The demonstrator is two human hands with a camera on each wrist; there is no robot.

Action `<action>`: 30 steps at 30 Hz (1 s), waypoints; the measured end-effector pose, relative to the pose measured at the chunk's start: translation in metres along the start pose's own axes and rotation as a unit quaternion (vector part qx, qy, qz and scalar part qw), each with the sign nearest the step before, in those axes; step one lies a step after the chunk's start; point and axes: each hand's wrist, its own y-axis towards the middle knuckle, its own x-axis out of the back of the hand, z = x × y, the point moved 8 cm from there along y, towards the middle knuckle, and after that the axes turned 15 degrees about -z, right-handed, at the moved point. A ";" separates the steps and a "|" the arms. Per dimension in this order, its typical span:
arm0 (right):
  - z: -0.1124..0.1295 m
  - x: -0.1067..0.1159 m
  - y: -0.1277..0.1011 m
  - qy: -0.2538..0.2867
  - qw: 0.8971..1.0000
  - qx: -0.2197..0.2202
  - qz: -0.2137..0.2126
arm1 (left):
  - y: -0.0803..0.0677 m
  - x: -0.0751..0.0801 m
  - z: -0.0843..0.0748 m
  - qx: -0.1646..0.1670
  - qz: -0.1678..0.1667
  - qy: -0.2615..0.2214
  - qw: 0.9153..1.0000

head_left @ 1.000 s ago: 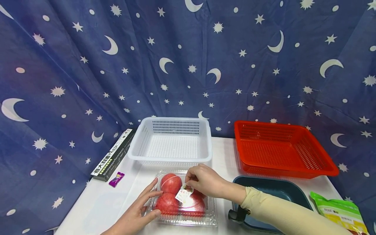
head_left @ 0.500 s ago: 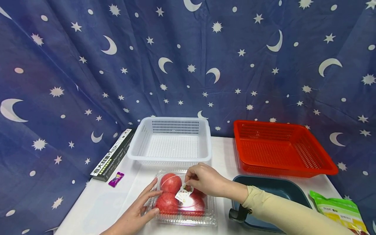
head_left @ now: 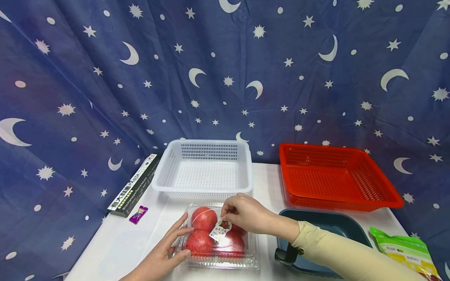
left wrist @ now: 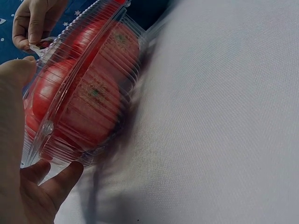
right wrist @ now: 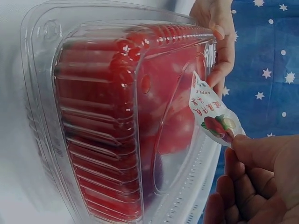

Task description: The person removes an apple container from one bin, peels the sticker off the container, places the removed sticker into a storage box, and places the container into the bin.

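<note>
A clear plastic clamshell box [head_left: 251, 249] of red apples [head_left: 199, 241] sits at the front middle of the table. On its lid is a white label [right wrist: 205, 105] printed with an apple picture and "APPLE". My right hand [head_left: 246, 214] pinches the label's upper end between thumb and forefinger, and that end is bent up off the lid. The label's pointed lower end lies against the plastic in the right wrist view. My left hand [head_left: 163, 249] rests spread on the box's left side, fingertips on the lid and thumb near the front corner.
Behind the box stands a white basket [head_left: 161, 189]; a red basket [head_left: 351, 205] is at the back right. A dark blue tray [head_left: 355, 226] lies partly under my right sleeve, beside a green and yellow bag [head_left: 404, 251]. A pasta box [head_left: 135, 187] and purple packet [head_left: 138, 214] lie left.
The label's pinched end has bent slightly, showing its printing differently. Both hands stay almost in place; the whole head view has shifted slightly.
</note>
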 end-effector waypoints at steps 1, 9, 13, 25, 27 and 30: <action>0.000 0.001 0.000 -0.001 1.000 -0.001 -0.001 | 0.000 0.000 0.000 0.000 0.001 0.000 1.000; -0.003 0.030 0.009 0.022 0.998 -0.023 -0.048 | -0.001 0.000 -0.004 -0.029 -0.001 -0.021 0.999; -0.010 0.039 0.008 0.026 0.998 -0.038 -0.043 | 0.000 0.000 -0.002 -0.017 0.001 -0.018 1.000; -0.034 0.077 -0.009 0.000 0.996 -0.063 -0.068 | 0.000 -0.001 0.003 0.025 0.007 -0.005 1.000; -0.040 0.084 -0.013 -0.001 0.995 -0.066 -0.071 | 0.000 -0.002 0.004 0.026 0.008 -0.011 1.000; -0.050 0.095 -0.021 -0.004 0.994 -0.077 -0.074 | -0.001 -0.002 0.003 0.028 0.009 -0.015 0.999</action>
